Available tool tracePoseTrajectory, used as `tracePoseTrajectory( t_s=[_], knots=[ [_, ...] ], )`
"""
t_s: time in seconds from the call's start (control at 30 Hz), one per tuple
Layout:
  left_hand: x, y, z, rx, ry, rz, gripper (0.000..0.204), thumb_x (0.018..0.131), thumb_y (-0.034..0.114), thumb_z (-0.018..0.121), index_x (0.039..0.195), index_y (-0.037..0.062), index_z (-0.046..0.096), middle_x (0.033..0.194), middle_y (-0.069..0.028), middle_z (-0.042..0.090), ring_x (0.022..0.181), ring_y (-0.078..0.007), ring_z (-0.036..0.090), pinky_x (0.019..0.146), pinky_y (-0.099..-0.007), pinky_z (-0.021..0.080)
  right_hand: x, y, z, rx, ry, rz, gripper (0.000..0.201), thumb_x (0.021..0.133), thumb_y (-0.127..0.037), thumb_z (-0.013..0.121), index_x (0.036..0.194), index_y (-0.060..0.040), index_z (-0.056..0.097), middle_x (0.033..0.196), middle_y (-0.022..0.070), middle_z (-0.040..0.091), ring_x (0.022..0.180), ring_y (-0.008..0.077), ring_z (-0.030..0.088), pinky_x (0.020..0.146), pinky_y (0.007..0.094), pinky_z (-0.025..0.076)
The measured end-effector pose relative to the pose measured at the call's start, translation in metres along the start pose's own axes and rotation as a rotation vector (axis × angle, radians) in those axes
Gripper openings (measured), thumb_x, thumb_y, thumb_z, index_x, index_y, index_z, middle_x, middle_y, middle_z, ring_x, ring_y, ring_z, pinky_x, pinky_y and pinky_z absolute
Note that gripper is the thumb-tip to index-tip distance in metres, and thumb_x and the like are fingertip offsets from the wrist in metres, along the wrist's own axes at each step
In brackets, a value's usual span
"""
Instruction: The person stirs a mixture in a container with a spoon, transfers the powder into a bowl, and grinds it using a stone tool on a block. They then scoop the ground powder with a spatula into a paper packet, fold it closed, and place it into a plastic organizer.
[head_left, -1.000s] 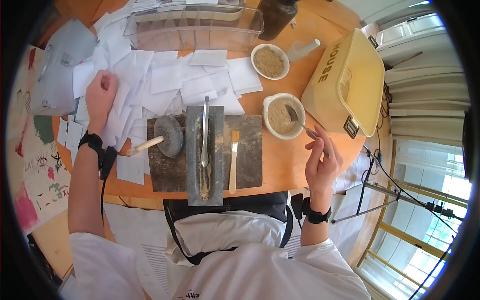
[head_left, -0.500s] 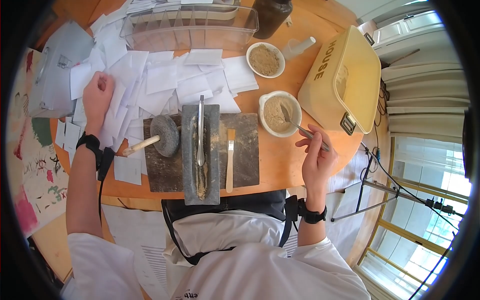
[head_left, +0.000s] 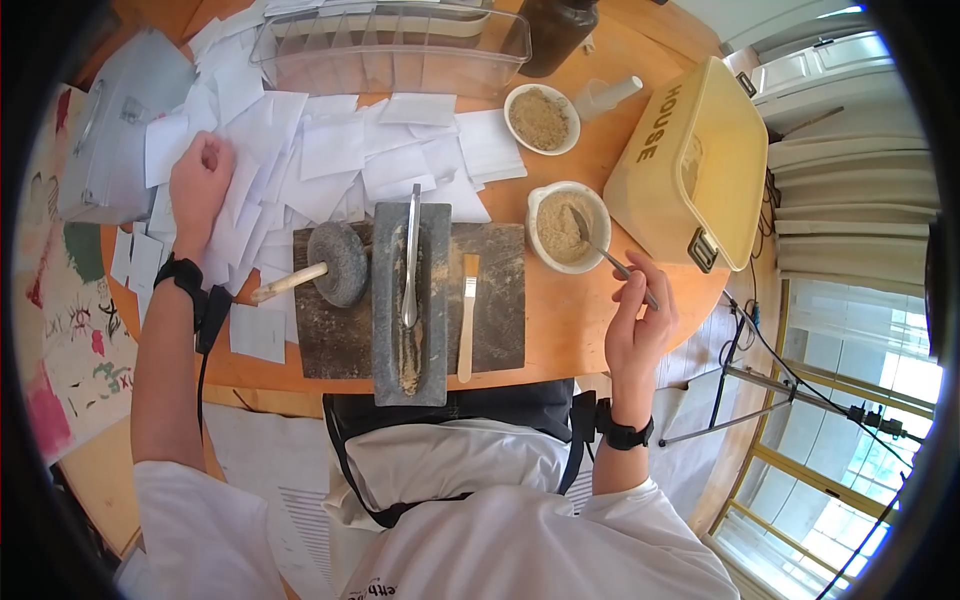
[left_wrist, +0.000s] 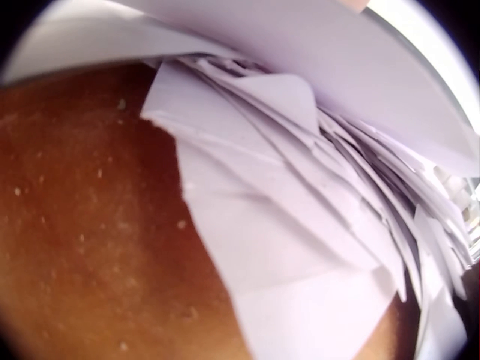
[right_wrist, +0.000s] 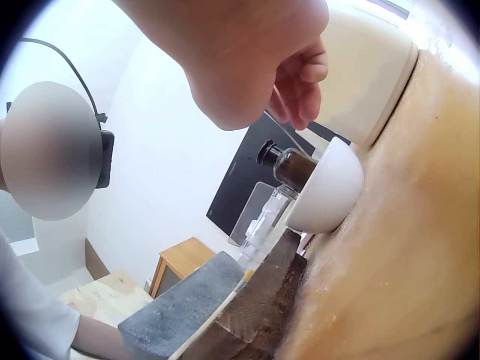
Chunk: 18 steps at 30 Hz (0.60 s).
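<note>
In the head view my right hand [head_left: 640, 318] pinches the handle of a metal spoon [head_left: 620, 266]. The spoon's bowl end dips into beige powder [head_left: 560, 222] in a white spouted bowl [head_left: 535, 245]. From the side, the right wrist view has this hand [right_wrist: 292, 86] above the white bowl [right_wrist: 330, 191]. My left hand [head_left: 202, 180], loosely curled and holding nothing, rests on a heap of white paper slips [head_left: 330, 150] at the left. Those paper slips [left_wrist: 262, 195] fill much of the left wrist view, where the hand itself is mostly hidden.
Ahead lies a stone trough [head_left: 436, 300] with a long metal spatula [head_left: 411, 270] across it. A brush [head_left: 468, 320] and a stone wheel [head_left: 340, 265] with a wooden handle flank it on a dark board [head_left: 500, 300]. Around stand another powder bowl [head_left: 542, 118], a yellow bin [head_left: 650, 180] and a clear divided tray [head_left: 390, 80].
My right hand shifts slightly with the spoon, whose tip stays in the powder. The left hand stays on the paper. The whole head view sways a little left, then back right.
</note>
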<state>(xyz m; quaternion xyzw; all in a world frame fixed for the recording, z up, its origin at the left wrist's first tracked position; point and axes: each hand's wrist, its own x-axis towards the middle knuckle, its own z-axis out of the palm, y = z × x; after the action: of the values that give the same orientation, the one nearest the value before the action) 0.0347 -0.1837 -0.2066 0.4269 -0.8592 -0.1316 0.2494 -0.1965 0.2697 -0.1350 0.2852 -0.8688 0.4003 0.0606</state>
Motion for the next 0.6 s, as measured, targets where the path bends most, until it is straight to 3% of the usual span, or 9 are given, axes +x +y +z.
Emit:
tracePoseTrajectory(
  t_s=[0.13,0.2,0.3,0.43,0.5,0.53,0.6],
  knots=[
    [0.000,0.000,0.001,-0.004,-0.008,0.001,0.023,0.090,0.029,0.062,0.087,0.0061,0.059,0.062,-0.0092,0.055,0.057,-0.0265,0.054,0.056,-0.0379,0.043,0.000,0.002,-0.005,-0.062,0.049,0.051,0.019,0.100,-0.011,0.053,0.100,0.0043,0.065,0.073,0.0108,0.060,0.057,0.0145,0.055,0.052,0.0278,0.041],
    [0.000,-0.002,0.002,-0.011,-0.007,-0.002,0.023,0.090,0.029,0.062,0.088,0.0062,0.059,0.062,-0.0094,0.055,0.057,-0.0271,0.054,0.056,-0.0380,0.043,-0.001,0.004,-0.011,-0.156,-0.054,0.111,0.021,0.100,-0.013,0.053,0.091,0.0026,0.065,0.062,0.0077,0.054,0.050,0.0130,0.042,0.048,0.0291,0.033],
    [0.001,-0.004,0.003,-0.009,-0.008,-0.009,0.023,0.090,0.030,0.062,0.088,0.0063,0.060,0.062,-0.0097,0.056,0.057,-0.0280,0.054,0.056,-0.0382,0.043,-0.001,-0.001,-0.012,-0.117,-0.071,0.182,0.024,0.100,-0.014,0.054,0.083,0.0004,0.064,0.054,0.0052,0.047,0.046,0.0128,0.038,0.046,0.0304,0.030],
    [0.001,-0.002,0.002,0.006,0.000,-0.009,0.025,0.090,0.031,0.061,0.087,0.0063,0.060,0.062,-0.0099,0.056,0.057,-0.0287,0.055,0.056,-0.0387,0.043,-0.003,-0.002,-0.011,-0.134,-0.053,0.120,0.023,0.099,-0.014,0.056,0.083,-0.0003,0.064,0.051,0.0033,0.044,0.045,0.0126,0.038,0.046,0.0293,0.031],
    [0.001,0.000,0.002,0.009,0.002,-0.008,0.025,0.090,0.031,0.061,0.087,0.0063,0.060,0.062,-0.0101,0.057,0.057,-0.0290,0.055,0.057,-0.0390,0.044,-0.003,0.000,-0.012,-0.142,-0.093,0.099,0.013,0.097,-0.013,0.059,0.096,-0.0010,0.065,0.053,0.0036,0.046,0.046,0.0115,0.041,0.047,0.0277,0.033],
    [0.001,0.000,0.002,0.011,0.000,-0.011,0.025,0.090,0.031,0.061,0.087,0.0062,0.060,0.063,-0.0102,0.057,0.058,-0.0292,0.055,0.057,-0.0391,0.044,-0.003,0.001,-0.014,-0.142,-0.092,0.099,0.013,0.097,-0.013,0.059,0.096,-0.0010,0.065,0.053,0.0036,0.046,0.046,0.0115,0.041,0.047,0.0277,0.033],
    [0.001,-0.001,0.001,0.012,0.000,-0.014,0.025,0.090,0.031,0.061,0.087,0.0061,0.060,0.063,-0.0103,0.057,0.058,-0.0294,0.056,0.057,-0.0392,0.044,-0.004,0.001,-0.018,-0.153,-0.151,0.103,0.021,0.092,-0.008,0.065,0.112,-0.0025,0.063,0.057,0.0032,0.052,0.049,0.0106,0.047,0.048,0.0261,0.037]
  ],
)
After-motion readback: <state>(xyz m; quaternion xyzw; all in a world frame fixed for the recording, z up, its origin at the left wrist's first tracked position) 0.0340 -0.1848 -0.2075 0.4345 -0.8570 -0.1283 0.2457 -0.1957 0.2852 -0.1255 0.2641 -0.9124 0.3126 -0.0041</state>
